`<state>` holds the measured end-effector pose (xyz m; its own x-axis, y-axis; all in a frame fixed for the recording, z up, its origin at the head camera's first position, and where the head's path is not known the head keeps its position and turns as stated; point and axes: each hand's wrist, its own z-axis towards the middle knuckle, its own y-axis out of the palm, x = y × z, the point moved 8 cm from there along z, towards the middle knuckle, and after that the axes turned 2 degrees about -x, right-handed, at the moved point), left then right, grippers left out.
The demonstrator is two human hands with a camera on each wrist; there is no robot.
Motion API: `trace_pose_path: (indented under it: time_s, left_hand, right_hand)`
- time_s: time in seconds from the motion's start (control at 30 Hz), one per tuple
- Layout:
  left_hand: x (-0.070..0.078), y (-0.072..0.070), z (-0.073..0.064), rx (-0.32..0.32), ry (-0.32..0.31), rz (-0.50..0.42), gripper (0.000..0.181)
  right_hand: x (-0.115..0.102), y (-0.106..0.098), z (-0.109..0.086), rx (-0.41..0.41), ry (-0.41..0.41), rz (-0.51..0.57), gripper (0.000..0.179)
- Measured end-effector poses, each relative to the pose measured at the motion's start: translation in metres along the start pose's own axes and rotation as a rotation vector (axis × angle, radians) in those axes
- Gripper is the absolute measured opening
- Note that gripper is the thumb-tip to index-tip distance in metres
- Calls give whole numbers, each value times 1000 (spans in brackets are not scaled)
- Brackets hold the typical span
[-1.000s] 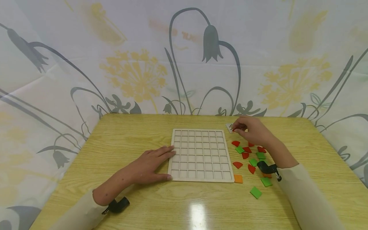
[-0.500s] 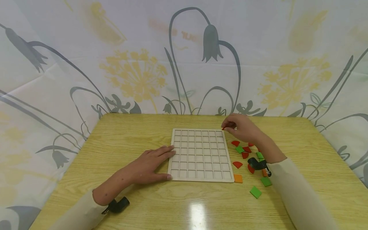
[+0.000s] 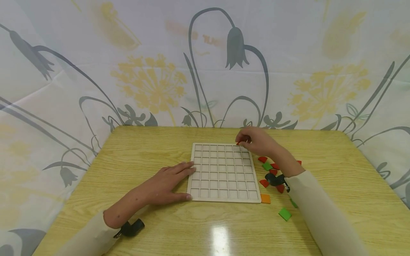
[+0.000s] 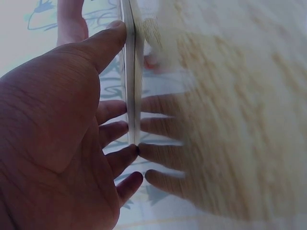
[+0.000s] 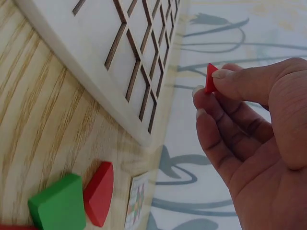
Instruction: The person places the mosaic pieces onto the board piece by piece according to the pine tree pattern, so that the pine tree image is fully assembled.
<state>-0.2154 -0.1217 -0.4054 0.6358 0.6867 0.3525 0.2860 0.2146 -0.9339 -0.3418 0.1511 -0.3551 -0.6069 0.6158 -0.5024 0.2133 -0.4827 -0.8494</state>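
Note:
A pale wooden board [image 3: 227,201] with a grid of square recesses lies flat on the table. My left hand [image 3: 164,185] rests at its left edge, fingers straight, fingertips and thumb touching the side; the left wrist view shows the thumb against the board's edge. Over the far right part of the grid, my right hand [image 3: 257,142] pinches a small red piece [image 5: 210,79] between thumb and fingers. Most of that piece is covered by the fingers in the head view. The right wrist view shows it raised above the board, with the other fingers curled behind.
Right of the board lie loose red quarter-circle pieces [image 3: 264,183], green squares [image 3: 285,214] and an orange square [image 3: 265,198] by the near right corner. My right forearm hides some of them. A small patterned card [image 5: 136,201] lies past the board's corner. A flower-printed cloth [image 3: 205,71] hangs behind the table.
My right hand has moved left with the red piece, from beside the patterned card to over the board's far right part. The left hand has stayed in place.

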Motion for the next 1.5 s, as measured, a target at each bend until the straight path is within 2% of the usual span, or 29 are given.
trace_pose_path:
  time_s: [0.5, 0.7, 0.97, 1.13, 1.5]
  left_hand:
    - [-1, 0, 1, 7, -2, 5, 88]
    - [-2, 0, 1, 3, -7, -1, 88]
    - [-2, 0, 0, 3, -10, 2, 88]
    - [-1, 0, -1, 5, -8, 5, 88]
    - [-1, -1, 0, 11, 5, 14, 88]
  right_hand:
    - [0, 19, 24, -38, 20, 73, 10]
    - [1, 30, 33, -78, 67, 99, 10]
    - [-1, 40, 42, -104, 93, 96, 11]
    - [-6, 43, 45, -107, 72, 92, 13]
    - [-2, 51, 51, -101, 90, 71, 12]
